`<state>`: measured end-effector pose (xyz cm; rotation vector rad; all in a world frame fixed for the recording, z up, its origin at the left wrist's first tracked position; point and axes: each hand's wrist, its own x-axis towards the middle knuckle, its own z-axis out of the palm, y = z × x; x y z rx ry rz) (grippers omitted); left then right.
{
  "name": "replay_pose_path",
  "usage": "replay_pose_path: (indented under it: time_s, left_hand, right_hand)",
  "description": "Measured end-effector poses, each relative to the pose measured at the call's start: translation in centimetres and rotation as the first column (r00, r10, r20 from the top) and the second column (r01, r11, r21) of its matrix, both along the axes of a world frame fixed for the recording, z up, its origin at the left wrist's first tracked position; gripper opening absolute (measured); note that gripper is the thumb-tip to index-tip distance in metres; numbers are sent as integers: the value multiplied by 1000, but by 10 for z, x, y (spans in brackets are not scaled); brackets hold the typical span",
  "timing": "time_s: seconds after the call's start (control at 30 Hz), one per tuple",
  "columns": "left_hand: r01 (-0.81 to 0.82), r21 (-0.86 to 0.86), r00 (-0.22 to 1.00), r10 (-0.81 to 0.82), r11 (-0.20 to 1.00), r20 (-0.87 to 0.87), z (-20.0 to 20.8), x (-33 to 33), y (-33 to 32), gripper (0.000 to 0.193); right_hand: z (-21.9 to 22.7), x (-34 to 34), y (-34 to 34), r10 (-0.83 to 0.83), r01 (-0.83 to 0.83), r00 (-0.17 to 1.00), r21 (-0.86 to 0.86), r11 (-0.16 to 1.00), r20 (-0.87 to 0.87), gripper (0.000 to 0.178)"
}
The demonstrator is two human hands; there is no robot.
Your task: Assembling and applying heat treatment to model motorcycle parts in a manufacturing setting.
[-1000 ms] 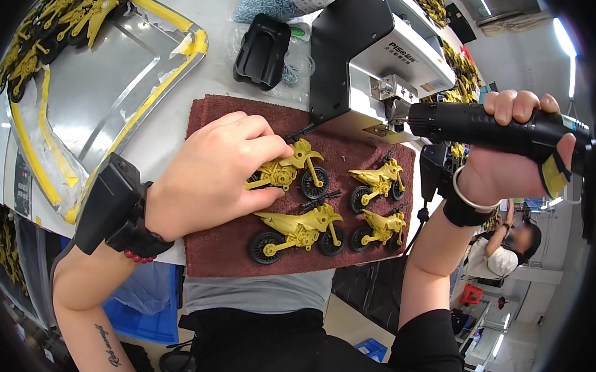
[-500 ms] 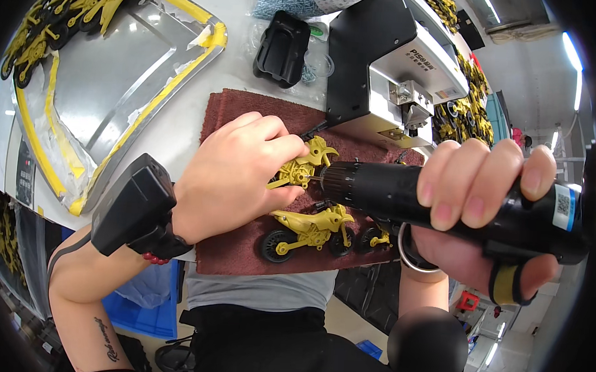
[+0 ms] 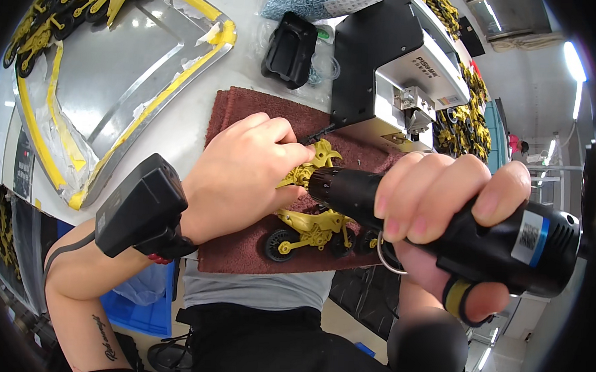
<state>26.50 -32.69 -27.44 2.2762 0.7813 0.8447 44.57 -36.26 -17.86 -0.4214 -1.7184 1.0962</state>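
My left hand (image 3: 248, 174) is closed on a yellow toy motorcycle (image 3: 324, 154), pinning it to a brown cloth (image 3: 235, 256). In my right hand (image 3: 443, 205) is a black electric screwdriver (image 3: 501, 245), its fingers wrapped round the body. The screwdriver's front end reaches the side of the held motorcycle and covers part of it; its bit is hidden. A second yellow toy motorcycle (image 3: 313, 228) with black wheels lies just nearer to me on the cloth. Behind the screwdriver, a further black wheel (image 3: 367, 241) shows in part.
A black and white boxy machine (image 3: 399, 77) stands at the far right of the cloth. Beyond the cloth are a black plastic tray (image 3: 289, 50) and a bag of small screws (image 3: 296, 1). A yellow-taped metal tray (image 3: 141, 122) at left bears several toy motorcycles (image 3: 86, 4).
The screwdriver has moved left and closer onto the held motorcycle, and its rear end has tipped downward. The bit, seen before, is now hidden. My left hand keeps its hold.
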Motion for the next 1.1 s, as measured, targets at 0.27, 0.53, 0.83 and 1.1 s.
replay_pose_path:
  time_s: [0.27, 0.53, 0.83, 1.1]
  left_hand:
    - [35, 10, 996, -36, 999, 81, 1, 4, -5, 43]
    - [39, 67, 999, -36, 997, -40, -1, -1, 2, 41]
    - [29, 17, 1000, -29, 999, -4, -2, 1, 2, 41]
    - [23, 9, 1000, -23, 1000, 12, -5, -1, 1, 41]
  right_hand:
    - [14, 6, -7, -141, 127, 977, -95, 987, -161, 44]
    - [74, 88, -8, -366, 403, 882, 72, 912, -296, 42]
    - [51, 97, 35, -282, 286, 956, 40, 957, -79, 50]
    - [32, 41, 9, -119, 115, 986, -44, 992, -114, 49]
